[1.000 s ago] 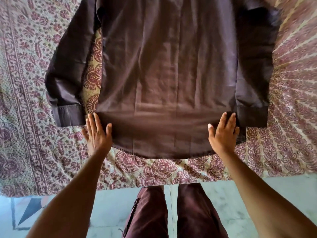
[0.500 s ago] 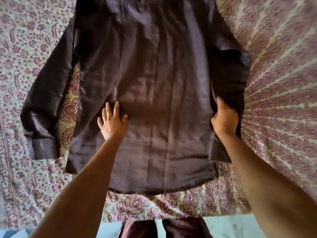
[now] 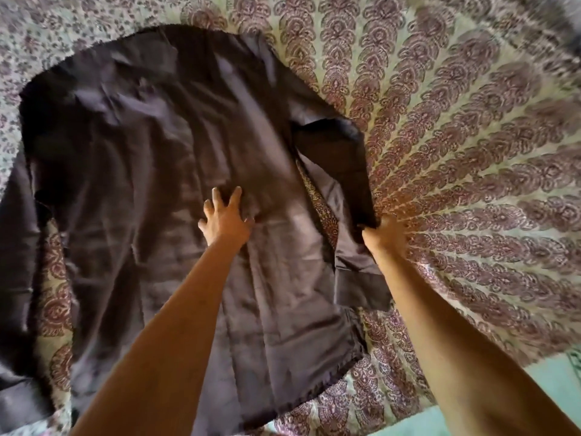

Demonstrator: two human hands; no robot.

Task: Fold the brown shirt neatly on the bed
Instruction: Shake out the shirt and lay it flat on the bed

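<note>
The brown shirt [image 3: 151,171] lies spread flat on the patterned bedspread [image 3: 471,152], its hem toward me and its collar end far away. My left hand [image 3: 224,220] presses flat on the middle of the shirt's body, fingers spread. My right hand [image 3: 385,236] grips the shirt's right sleeve [image 3: 342,171] partway along, at the shirt's right edge; the sleeve's cuff [image 3: 361,287] hangs below my fist. The left sleeve [image 3: 15,262] lies along the left edge of the frame.
The bedspread covers the whole bed around the shirt, with a fan-shaped print to the right. The bed's near edge and a strip of pale floor [image 3: 550,382] show at the bottom right.
Both hands moved up from the shirt's hem. The left hand slid onto the middle of the body; the right hand closed on the right sleeve. The view shifted forward and left.
</note>
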